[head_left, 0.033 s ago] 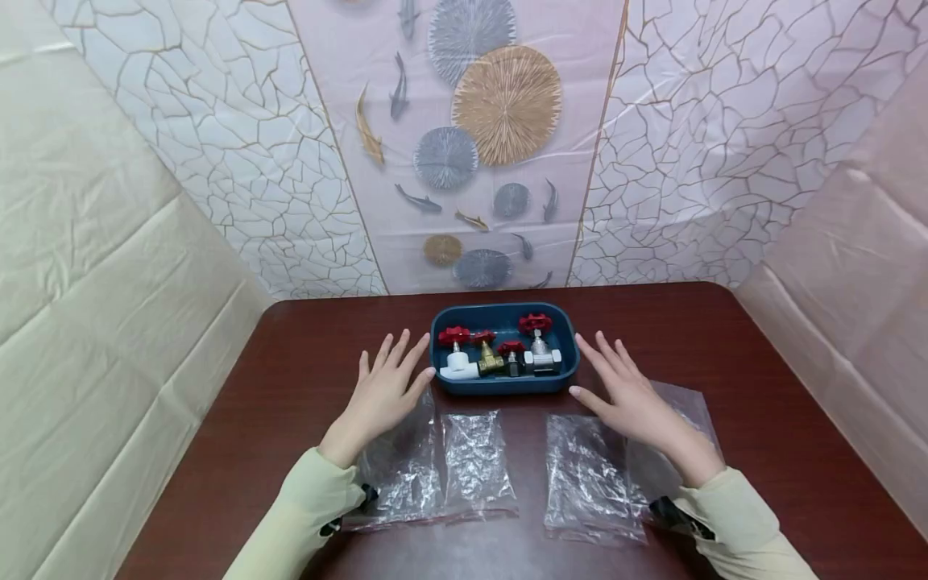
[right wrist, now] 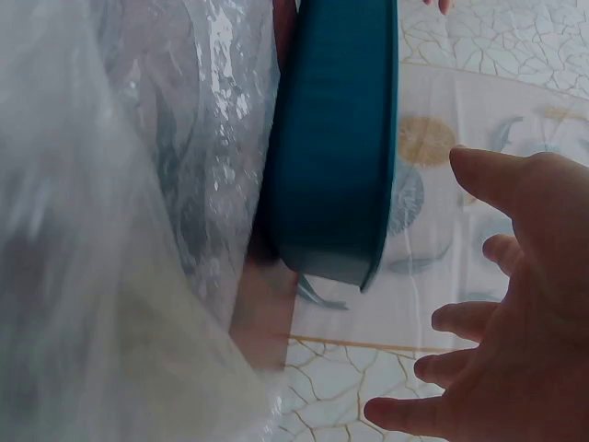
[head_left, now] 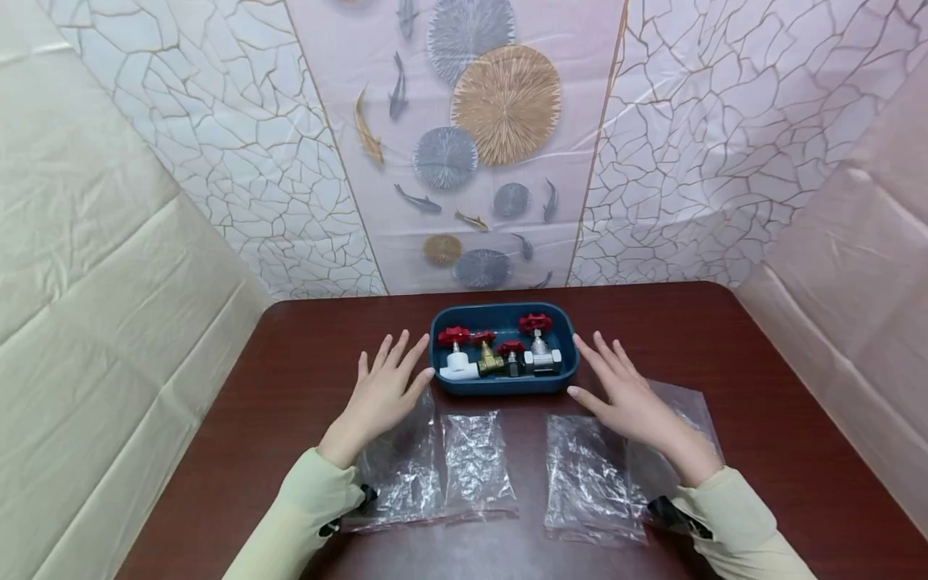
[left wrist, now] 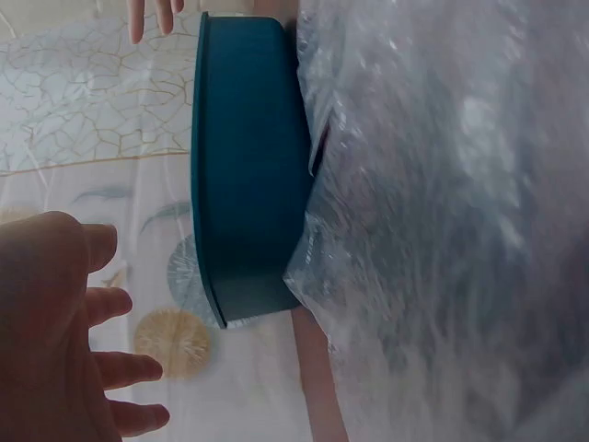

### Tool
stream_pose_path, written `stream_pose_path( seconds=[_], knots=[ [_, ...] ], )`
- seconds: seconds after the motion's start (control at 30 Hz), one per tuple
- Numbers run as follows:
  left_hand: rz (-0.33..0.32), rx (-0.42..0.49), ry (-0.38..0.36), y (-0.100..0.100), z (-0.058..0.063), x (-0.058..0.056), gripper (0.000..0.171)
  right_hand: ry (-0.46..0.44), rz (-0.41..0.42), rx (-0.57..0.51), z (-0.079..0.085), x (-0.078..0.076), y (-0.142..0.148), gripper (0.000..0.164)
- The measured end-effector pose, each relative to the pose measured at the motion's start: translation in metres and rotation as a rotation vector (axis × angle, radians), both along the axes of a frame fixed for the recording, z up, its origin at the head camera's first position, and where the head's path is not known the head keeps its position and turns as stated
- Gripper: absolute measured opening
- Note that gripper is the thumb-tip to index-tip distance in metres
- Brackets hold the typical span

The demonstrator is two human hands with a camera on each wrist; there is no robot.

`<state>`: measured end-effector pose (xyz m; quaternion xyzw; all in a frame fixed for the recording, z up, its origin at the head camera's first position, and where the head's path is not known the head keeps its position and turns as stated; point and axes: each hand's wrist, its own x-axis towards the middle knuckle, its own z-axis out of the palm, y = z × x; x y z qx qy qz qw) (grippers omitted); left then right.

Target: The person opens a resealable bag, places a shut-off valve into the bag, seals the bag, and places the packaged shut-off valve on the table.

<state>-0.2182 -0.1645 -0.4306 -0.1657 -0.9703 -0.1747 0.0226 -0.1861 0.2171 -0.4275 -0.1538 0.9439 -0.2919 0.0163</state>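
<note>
My left hand [head_left: 379,399] is held with fingers spread at the left end of a blue plastic tray [head_left: 500,387]. At the tray's right end my right hand [head_left: 632,399] is spread the same way, holding nothing. Inside the tray, valves with red handwheels are lined up: a white plastic valve [head_left: 458,366], a brass valve [head_left: 489,361], a small dark-bodied valve [head_left: 513,364] and a silver metal valve [head_left: 540,358]. Both wrist views show straight, parted fingers beside the tray's outer wall [left wrist: 248,166].
Clear plastic bags lie on the dark red table [head_left: 290,379] in front of the tray: one bag [head_left: 474,459] left of centre, another bag [head_left: 583,475] right of centre, others partly under the forearms. A patterned cloth wall [head_left: 304,201] rises behind the table; plain cloth hangs at both sides.
</note>
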Motion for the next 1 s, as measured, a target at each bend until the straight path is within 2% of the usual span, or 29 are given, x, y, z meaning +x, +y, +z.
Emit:
stream_pose_path(
  seconds=[0.27,0.53,0.67,0.83,1.0],
  knots=[
    [-0.009,0.006,-0.011,-0.001,-0.001,-0.001,0.062,-0.005,0.008,-0.01,-0.001,-0.003,0.003,0.08],
    [0.002,-0.017,-0.007,-0.018,0.001,-0.001,0.062,-0.029,0.007,-0.03,0.001,0.001,0.011,0.081],
    [-0.018,-0.024,-0.008,-0.023,0.002,0.002,0.063,-0.029,0.003,-0.034,0.002,0.007,0.016,0.081],
    [-0.062,-0.005,-0.037,-0.03,-0.003,0.02,0.063,-0.016,0.023,-0.001,0.004,0.015,0.015,0.079],
    [-0.167,0.022,-0.056,-0.039,-0.012,0.052,0.066,-0.005,0.106,0.046,0.001,0.028,0.004,0.074]
  ],
)
